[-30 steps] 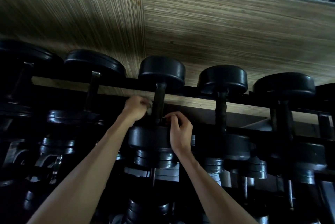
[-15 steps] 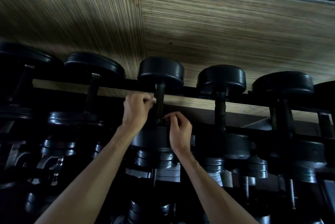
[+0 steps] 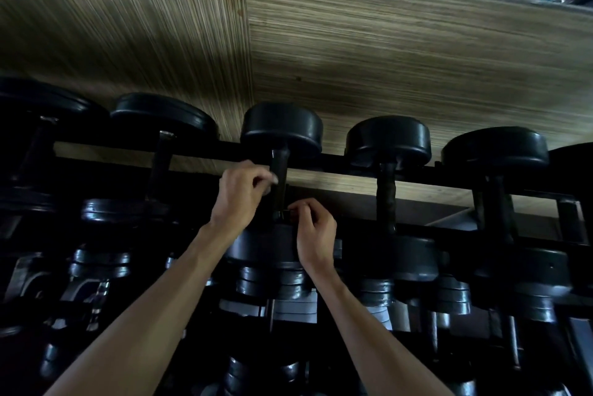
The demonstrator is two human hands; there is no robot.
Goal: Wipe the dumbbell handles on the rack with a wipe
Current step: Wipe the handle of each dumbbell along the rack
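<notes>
A black dumbbell [image 3: 281, 127] lies on the top tier of the dark rack [image 3: 353, 161], its handle [image 3: 278, 177] running toward me. My left hand [image 3: 239, 196] is curled against the left side of that handle and pinches a small pale wipe [image 3: 273, 181] at its fingertips. My right hand [image 3: 313, 232] sits at the handle's near end, fingers curled, pinching something small and dark by the collar. The dim light hides most of the wipe.
More black dumbbells line the same tier: one to the left [image 3: 160, 119], two to the right [image 3: 388, 139] [image 3: 495, 148]. Lower tiers hold several plate-loaded dumbbells [image 3: 272, 283]. A wood-grain floor [image 3: 353, 59] lies beyond the rack.
My left hand has slid up the handle toward the far head. My right hand has stayed at the near end.
</notes>
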